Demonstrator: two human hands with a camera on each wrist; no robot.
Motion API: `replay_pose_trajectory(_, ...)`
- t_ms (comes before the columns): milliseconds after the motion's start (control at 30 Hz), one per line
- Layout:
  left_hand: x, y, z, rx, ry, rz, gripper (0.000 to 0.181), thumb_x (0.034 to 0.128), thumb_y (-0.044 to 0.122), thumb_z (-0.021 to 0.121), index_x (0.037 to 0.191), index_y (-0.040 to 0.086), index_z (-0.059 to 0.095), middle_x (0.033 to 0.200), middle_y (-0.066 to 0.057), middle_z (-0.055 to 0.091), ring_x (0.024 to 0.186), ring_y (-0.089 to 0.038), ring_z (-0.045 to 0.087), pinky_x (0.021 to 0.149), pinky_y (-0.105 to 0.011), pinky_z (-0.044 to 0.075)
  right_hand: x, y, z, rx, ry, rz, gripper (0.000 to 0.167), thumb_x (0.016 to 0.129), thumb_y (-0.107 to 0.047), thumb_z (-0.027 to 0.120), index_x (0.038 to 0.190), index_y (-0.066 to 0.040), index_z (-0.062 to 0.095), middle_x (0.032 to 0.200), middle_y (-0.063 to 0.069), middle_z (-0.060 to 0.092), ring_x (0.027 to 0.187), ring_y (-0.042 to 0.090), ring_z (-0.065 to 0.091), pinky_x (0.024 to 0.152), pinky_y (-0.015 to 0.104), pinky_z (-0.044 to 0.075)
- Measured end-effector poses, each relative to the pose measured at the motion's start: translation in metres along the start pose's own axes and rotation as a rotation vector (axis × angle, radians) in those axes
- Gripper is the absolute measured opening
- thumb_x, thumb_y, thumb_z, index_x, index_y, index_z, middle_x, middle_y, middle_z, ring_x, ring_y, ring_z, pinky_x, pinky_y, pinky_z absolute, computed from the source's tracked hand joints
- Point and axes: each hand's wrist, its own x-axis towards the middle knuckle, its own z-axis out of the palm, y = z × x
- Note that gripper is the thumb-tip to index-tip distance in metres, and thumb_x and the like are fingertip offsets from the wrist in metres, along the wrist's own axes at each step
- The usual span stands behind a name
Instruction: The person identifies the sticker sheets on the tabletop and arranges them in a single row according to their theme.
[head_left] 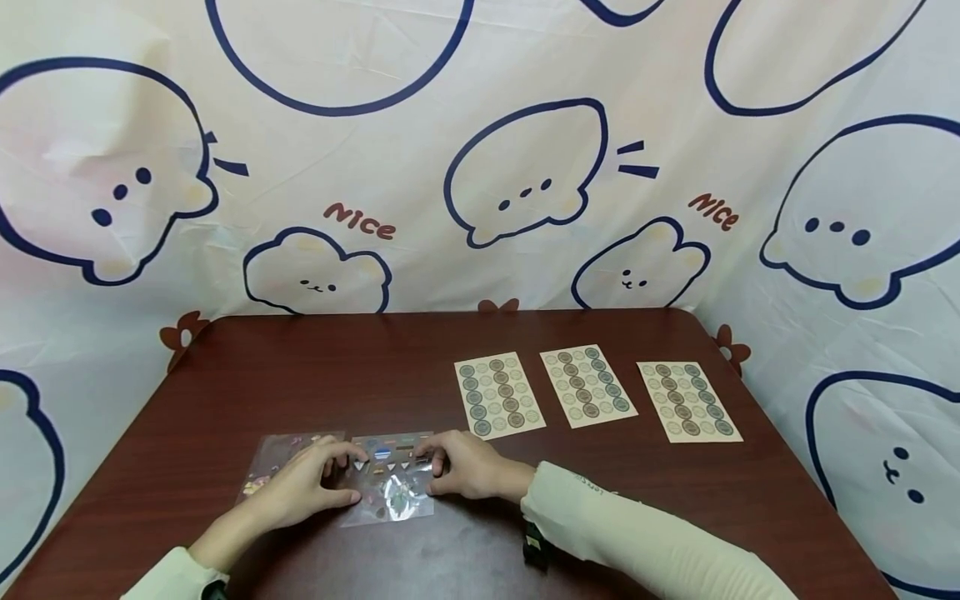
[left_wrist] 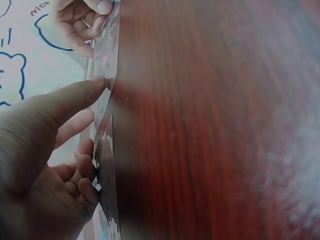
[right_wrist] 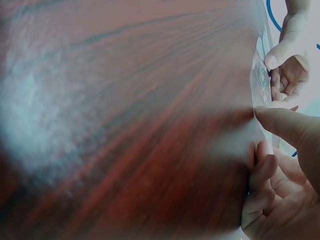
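Observation:
A clear plastic sticker sheet (head_left: 397, 500) with small printed shapes lies on the table in the head view. At its left side my left hand (head_left: 300, 483) touches it with thumb and fingertips spread apart. My right hand (head_left: 468, 467) rests on the opposite side, index finger near the far corner and thumb lower down. The left wrist view has the left thumb (left_wrist: 75, 100) against the sheet's edge; the right wrist view has the right thumb (right_wrist: 280, 120) likewise. Partly under the left hand is a second clear sheet (head_left: 273, 458) with small colourful pieces.
Three cream cards with rows of round prints lie at the back right: a left card (head_left: 491, 404), a middle card (head_left: 581, 400) and a right card (head_left: 682, 421). A cartoon-printed cloth (head_left: 420, 167) hangs behind the dark wooden table (head_left: 360, 375).

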Motion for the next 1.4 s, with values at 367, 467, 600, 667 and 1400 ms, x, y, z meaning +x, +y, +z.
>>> replay_pose_trajectory(367, -0.0003, -0.0001, -0.0013, -0.010, -0.023, -0.035, 0.041, 0.0771, 0.022, 0.087, 0.114, 0.019, 0.070, 0.093, 0.004, 0.054, 0.077, -0.002, 0.041, 0.066, -0.022, 0.037, -0.0002, -0.0015, 0.0006, -0.036, -0.009, -0.005, 0.047, 0.079, -0.015, 0.085, 0.123, -0.016, 0.069, 0.070, -0.012, 0.054, 0.061, -0.004, 0.044, 0.067, 0.014, 0.040)
replay_pose_trajectory(467, -0.0014, -0.0011, -0.0012, -0.017, -0.025, -0.049, 0.041, 0.0778, 0.022, 0.086, 0.115, 0.018, 0.069, 0.093, 0.004, 0.053, 0.078, -0.002, 0.041, 0.067, -0.022, 0.037, 0.0007, -0.0020, 0.0005, -0.040, -0.022, -0.005, 0.049, 0.079, -0.015, 0.085, 0.125, -0.016, 0.069, 0.070, -0.011, 0.054, 0.061, -0.003, 0.044, 0.068, 0.014, 0.041)
replay_pose_trajectory(600, -0.0018, -0.0018, -0.0012, -0.024, -0.029, -0.059, 0.042, 0.0787, 0.023, 0.086, 0.117, 0.018, 0.069, 0.095, 0.003, 0.053, 0.078, -0.003, 0.040, 0.066, -0.023, 0.037, 0.0023, -0.0019, 0.0000, -0.048, -0.030, -0.007, 0.049, 0.080, -0.016, 0.086, 0.125, -0.017, 0.068, 0.069, -0.011, 0.054, 0.061, -0.003, 0.045, 0.069, 0.015, 0.041)
replay_pose_trajectory(667, -0.0015, -0.0020, -0.0011, -0.022, -0.025, -0.057, 0.042, 0.0789, 0.023, 0.086, 0.117, 0.018, 0.068, 0.095, 0.003, 0.054, 0.078, -0.003, 0.040, 0.066, -0.023, 0.037, 0.0031, -0.0018, -0.0008, -0.055, -0.031, -0.009, 0.049, 0.079, -0.016, 0.086, 0.125, -0.017, 0.068, 0.069, -0.012, 0.053, 0.061, -0.003, 0.045, 0.068, 0.015, 0.041)
replay_pose_trajectory(1400, -0.0008, 0.0019, -0.0025, -0.018, -0.026, -0.046, 0.042, 0.0792, 0.025, 0.085, 0.117, 0.018, 0.068, 0.096, 0.002, 0.054, 0.079, -0.003, 0.041, 0.066, -0.022, 0.037, 0.0006, -0.0018, -0.0024, -0.039, -0.030, 0.003, 0.050, 0.080, -0.018, 0.086, 0.126, -0.018, 0.068, 0.067, -0.015, 0.050, 0.059, -0.002, 0.044, 0.066, 0.015, 0.039)
